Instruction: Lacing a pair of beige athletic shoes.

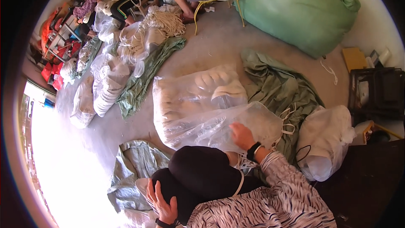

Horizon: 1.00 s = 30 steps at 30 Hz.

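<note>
Clear plastic bag (202,120), packed with pale, stacked pieces, and in the head view it lies on the floor (190,52) right in front of the person's legs! Here's the right hand (242,137) over its near side, fingers bent; whether they grip the film, I can't tell. Left hand (163,204) now: fingers spread wide, against a dark-clothed leg (179,190). Just beside the bag, a rumpled green sheet (280,84)!

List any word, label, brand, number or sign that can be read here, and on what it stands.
None can be read.
Clear plastic bag at the right hand: no print can be made out.
Large green sack: no print visible.
Red bags, far left: too small and blurred to tell.
</note>
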### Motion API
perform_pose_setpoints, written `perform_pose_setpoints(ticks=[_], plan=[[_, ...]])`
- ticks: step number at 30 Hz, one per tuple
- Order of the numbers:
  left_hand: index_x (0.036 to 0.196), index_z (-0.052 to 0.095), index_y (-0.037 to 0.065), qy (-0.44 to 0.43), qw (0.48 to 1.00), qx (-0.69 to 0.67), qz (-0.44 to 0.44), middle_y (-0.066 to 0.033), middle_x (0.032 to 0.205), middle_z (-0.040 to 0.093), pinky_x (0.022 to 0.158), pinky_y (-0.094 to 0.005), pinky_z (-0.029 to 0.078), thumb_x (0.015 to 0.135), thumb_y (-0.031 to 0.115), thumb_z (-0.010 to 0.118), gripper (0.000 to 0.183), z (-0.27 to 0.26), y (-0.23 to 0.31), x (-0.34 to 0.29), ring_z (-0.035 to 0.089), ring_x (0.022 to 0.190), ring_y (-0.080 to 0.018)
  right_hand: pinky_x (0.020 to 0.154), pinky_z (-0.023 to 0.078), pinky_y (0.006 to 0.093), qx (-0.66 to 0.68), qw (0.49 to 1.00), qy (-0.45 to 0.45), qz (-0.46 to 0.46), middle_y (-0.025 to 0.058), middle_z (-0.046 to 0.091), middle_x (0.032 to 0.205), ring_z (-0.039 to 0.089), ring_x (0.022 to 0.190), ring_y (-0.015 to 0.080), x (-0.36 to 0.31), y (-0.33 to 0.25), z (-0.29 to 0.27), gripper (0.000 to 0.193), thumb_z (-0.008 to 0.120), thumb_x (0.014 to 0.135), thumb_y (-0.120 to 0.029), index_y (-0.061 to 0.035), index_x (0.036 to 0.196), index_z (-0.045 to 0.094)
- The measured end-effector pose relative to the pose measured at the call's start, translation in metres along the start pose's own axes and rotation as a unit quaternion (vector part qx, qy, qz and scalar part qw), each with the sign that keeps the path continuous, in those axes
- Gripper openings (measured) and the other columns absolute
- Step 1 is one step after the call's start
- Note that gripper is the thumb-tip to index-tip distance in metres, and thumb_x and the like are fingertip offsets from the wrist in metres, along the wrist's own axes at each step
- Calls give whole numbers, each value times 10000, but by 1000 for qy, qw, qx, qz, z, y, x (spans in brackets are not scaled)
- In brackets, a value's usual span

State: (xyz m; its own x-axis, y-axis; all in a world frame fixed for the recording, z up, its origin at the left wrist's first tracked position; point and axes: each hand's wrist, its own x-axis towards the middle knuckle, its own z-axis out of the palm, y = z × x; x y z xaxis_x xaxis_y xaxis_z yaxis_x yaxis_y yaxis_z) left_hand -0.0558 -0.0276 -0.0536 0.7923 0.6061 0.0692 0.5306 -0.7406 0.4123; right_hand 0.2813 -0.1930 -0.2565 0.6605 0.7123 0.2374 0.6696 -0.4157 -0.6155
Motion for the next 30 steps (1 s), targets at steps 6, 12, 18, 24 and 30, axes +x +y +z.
perform_pose_setpoints(ticks=[6, 12, 18, 24, 30], plan=[[1354, 314, -6, -5, 1000, 0, 2, -257, 1416, 247, 1059, -531, 164, 866, 399, 466, 652, -5, 7, 4, 239, 1290, -430, 791, 469, 406, 295, 834, -340, 318, 209, 630, 798, 606, 901, 363, -10, 5, 54, 374, 439, 861, -352, -19, 805, 602], [1372, 329, 44, -11, 1000, -18, 1, -249, 1401, 280, 1069, -596, 114, 773, 222, 603, 682, -11, 6, 1, 216, 1298, -457, 436, 461, 397, 159, 829, -345, 411, 136, 610, 648, 603, 467, 268, 43, 32, 63, 333, 447, 895, -303, -4, 821, 571], [1364, 333, 27, -17, 999, -32, 19, -260, 1382, 303, 1062, -596, 124, 772, 228, 593, 677, -8, 21, 18, 243, 1276, -465, 517, 479, 340, -216, 967, 125, 46, 149, 636, 749, 624, 608, 237, 64, 75, 79, 306, 525, 842, -228, -23, 1064, 570], [1363, 344, 44, 17, 1000, -16, -3, -258, 1384, 312, 1031, -556, 221, 731, 261, 612, 720, -21, 5, 8, 315, 1247, -430, 864, 456, 422, -163, 984, -22, -62, 191, 587, 1065, 579, 975, 305, 118, 42, 43, 530, 424, 910, -138, -2, 1398, 268], [1351, 393, 127, 8, 996, -85, -7, -170, 1431, 267, 1045, -494, 271, 743, 282, 682, 691, 5, -8, 10, 292, 1270, -384, 1032, 334, 432, -124, 977, -173, -14, 202, 499, 1234, 449, 1190, 336, 143, 129, 31, 388, 458, 855, -140, -21, 1223, 484]])
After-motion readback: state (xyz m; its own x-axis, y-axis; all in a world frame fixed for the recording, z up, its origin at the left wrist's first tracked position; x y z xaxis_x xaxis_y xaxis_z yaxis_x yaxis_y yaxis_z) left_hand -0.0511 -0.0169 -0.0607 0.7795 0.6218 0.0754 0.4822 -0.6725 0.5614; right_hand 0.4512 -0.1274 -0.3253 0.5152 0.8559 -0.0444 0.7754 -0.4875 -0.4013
